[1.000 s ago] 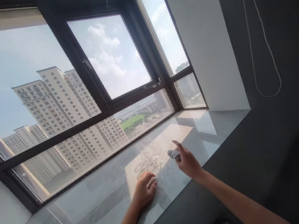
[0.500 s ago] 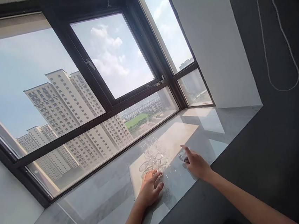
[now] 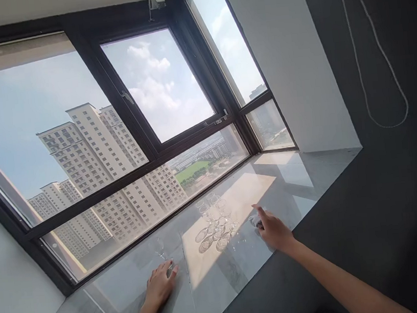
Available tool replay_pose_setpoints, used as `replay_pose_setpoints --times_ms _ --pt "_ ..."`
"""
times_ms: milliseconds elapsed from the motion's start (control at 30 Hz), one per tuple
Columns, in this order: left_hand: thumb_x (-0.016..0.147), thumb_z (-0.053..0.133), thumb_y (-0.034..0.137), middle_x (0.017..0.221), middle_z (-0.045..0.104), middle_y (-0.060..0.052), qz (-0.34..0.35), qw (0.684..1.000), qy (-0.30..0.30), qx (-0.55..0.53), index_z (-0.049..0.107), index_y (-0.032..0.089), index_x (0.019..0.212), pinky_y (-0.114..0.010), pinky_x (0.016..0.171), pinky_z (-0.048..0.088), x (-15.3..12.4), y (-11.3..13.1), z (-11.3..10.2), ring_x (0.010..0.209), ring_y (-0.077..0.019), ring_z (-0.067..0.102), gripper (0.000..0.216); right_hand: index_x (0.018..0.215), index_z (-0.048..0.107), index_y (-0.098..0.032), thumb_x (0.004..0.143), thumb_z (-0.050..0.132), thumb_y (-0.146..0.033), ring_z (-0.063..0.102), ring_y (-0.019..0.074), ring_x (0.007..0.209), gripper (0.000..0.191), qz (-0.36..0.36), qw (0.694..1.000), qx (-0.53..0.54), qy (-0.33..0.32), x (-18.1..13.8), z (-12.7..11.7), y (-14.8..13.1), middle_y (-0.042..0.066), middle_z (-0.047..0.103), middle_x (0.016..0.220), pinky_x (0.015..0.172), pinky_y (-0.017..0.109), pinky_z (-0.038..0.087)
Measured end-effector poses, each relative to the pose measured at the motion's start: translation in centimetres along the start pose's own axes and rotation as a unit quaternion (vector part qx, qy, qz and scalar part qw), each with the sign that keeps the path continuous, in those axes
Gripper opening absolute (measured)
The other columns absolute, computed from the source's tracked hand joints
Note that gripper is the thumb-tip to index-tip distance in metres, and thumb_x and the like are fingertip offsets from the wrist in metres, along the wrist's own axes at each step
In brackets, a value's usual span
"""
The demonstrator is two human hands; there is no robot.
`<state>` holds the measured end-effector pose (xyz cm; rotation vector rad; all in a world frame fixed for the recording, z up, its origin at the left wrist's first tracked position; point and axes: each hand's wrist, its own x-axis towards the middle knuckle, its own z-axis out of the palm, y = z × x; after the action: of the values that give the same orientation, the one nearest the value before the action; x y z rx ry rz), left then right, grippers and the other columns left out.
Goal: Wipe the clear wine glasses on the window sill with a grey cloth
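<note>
My left hand (image 3: 160, 284) is low over the left part of the windowsill (image 3: 207, 299), its fingers bent round the foot of a clear stemmed glass (image 3: 159, 246). The glass's bowl shows faintly just beyond the fingertips. A crumpled white cloth (image 3: 253, 221) is gripped in my right hand (image 3: 276, 231), whose index finger points out past it. Between the two hands stands a cluster of several clear stemmed glasses (image 3: 214, 220), partly in sunlight, with shadows around their feet.
Dark-framed windows (image 3: 149, 157) run along the sill's far edge, with tall buildings outside. A white wall (image 3: 288, 65) rises at the right end. The sill's front edge (image 3: 303, 221) drops to a dark area, where a looped cord (image 3: 361, 82) hangs.
My left hand has moved left, away from the cluster, with a stemmed glass now at its fingers. My right hand stays in place with the cloth. The view has shifted slightly.
</note>
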<state>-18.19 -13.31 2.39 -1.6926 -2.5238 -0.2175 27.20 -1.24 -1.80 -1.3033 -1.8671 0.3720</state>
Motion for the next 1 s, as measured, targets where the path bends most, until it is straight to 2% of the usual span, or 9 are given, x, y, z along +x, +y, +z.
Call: replay_pose_setpoints --times_ms 200,433,533,633,700,733,867,933,1000 --pt "0.091 0.036 0.06 0.15 0.05 -0.01 -0.079 0.996 0.026 0.006 0.053 0.026 0.14 -0.055 0.115 0.027 2.1 0.6 1.7 0.141 -0.0327 0.04 0.062 0.147 0.03 -0.021 0.084 0.045 -0.004 0.059 0.0231 0.089 0.067 -0.005 1.0 -0.021 -0.002 0.0 0.0 0.1 0.014 0.061 0.108 0.064 0.026 0.033" --pt "0.09 0.035 0.058 0.142 0.055 -0.016 -0.153 0.986 0.065 0.015 0.058 0.022 0.133 -0.061 0.112 0.026 1.2 0.4 1.7 0.134 -0.0372 0.047 0.06 0.145 0.03 -0.022 0.083 0.046 -0.003 0.059 0.0213 0.087 0.067 -0.013 1.0 -0.013 0.011 0.0 0.3 0.4 0.013 0.061 0.107 0.064 0.025 0.034" --pt "0.089 0.04 0.044 0.128 0.062 -0.017 -0.102 0.985 0.141 0.011 0.064 0.017 0.12 -0.055 0.108 0.035 0.6 1.2 1.5 0.122 -0.035 0.055 0.048 0.145 0.03 -0.021 0.085 0.045 -0.004 0.059 0.0212 0.087 0.065 -0.009 1.0 -0.007 0.003 0.0 0.3 0.4 0.014 0.061 0.108 0.064 0.025 0.034" --pt "0.09 0.039 0.034 0.118 0.066 -0.013 0.095 0.982 0.151 -0.067 0.066 0.019 0.108 -0.045 0.105 0.043 0.1 4.3 1.5 0.116 -0.028 0.058 0.036 0.146 0.03 -0.021 0.086 0.045 -0.005 0.059 0.0207 0.085 0.064 -0.003 1.0 -0.005 -0.007 0.0 0.2 0.2 0.015 0.06 0.11 0.062 0.025 0.033" --pt "0.088 0.044 0.033 0.126 0.062 -0.012 0.215 0.96 0.12 -0.13 0.066 0.021 0.114 -0.042 0.108 0.041 0.1 7.9 1.9 0.123 -0.0259 0.055 0.036 0.146 0.031 -0.021 0.086 0.045 -0.006 0.058 0.021 0.084 0.063 0.0 1.0 -0.005 -0.01 0.0 0.1 0.2 0.016 0.06 0.111 0.06 0.025 0.032" --pt "0.086 0.048 0.032 0.134 0.058 -0.012 0.244 0.952 0.104 -0.153 0.065 0.02 0.12 -0.043 0.112 0.038 0.2 10.0 2.1 0.129 -0.0263 0.05 0.04 0.147 0.031 -0.021 0.087 0.046 -0.007 0.058 0.0214 0.084 0.063 0.001 1.0 -0.006 -0.009 0.1 0.0 0.2 0.016 0.06 0.111 0.06 0.025 0.032" --pt "0.08 0.061 0.038 0.161 0.031 -0.01 0.244 0.953 -0.019 -0.178 0.052 0.024 0.143 -0.046 0.12 0.024 1.2 17.8 2.4 0.146 -0.0307 0.03 0.065 0.146 0.032 -0.021 0.085 0.048 -0.007 0.057 0.0218 0.085 0.065 -0.005 1.0 -0.01 0.006 0.1 0.1 0.4 0.014 0.061 0.107 0.062 0.025 0.032" --pt "0.08 0.061 0.042 0.162 0.03 -0.008 0.223 0.959 -0.062 -0.162 0.05 0.027 0.145 -0.048 0.121 0.019 1.7 20.0 2.2 0.149 -0.0313 0.025 0.067 0.145 0.033 -0.021 0.084 0.049 -0.007 0.057 0.0212 0.084 0.065 -0.006 1.0 -0.013 0.008 0.0 0.2 0.6 0.013 0.061 0.106 0.062 0.025 0.032" --pt "0.083 0.056 0.044 0.16 0.035 -0.006 0.21 0.964 -0.078 -0.146 0.052 0.028 0.143 -0.048 0.122 0.017 2.0 20.8 1.9 0.149 -0.03 0.025 0.062 0.144 0.032 -0.022 0.085 0.049 -0.008 0.057 0.0205 0.082 0.064 -0.006 1.0 -0.015 0.005 0.0 0.2 0.7 0.012 0.06 0.105 0.061 0.024 0.032"
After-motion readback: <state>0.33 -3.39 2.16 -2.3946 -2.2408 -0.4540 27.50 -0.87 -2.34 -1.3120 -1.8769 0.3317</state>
